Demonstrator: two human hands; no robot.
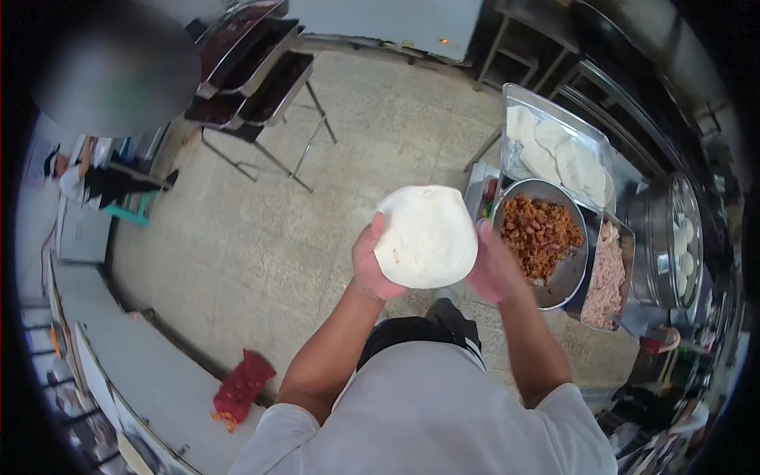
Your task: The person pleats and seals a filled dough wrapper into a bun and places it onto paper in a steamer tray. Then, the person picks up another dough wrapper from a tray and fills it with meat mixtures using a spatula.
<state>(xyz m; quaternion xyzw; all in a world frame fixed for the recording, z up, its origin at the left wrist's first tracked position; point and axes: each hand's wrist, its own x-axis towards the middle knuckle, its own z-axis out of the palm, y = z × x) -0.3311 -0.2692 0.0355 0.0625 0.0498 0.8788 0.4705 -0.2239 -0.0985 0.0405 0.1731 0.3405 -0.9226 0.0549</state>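
Observation:
A flat round of white dough (427, 237) is held up in front of my body, its rim slightly uneven at the top. My left hand (372, 265) grips it from the left and below, thumb on the edge and fingers partly hidden underneath. At the opposite edge, my right hand (495, 265) supports the dough, a little smeared by motion, with most fingers out of sight. Just right of this hand sits a metal bowl (564, 291) of reddish-brown chopped filling (540, 231).
A metal tray (511, 162) carries several folded dough pieces (560, 154). Pale shredded filling (605, 281) lies in a rectangular pan beside a round steamer (645, 237) with buns. A trolley (261, 87) holds dark trays; a red mesh sack (244, 386) rests lower left. Another person (87, 182) is far left.

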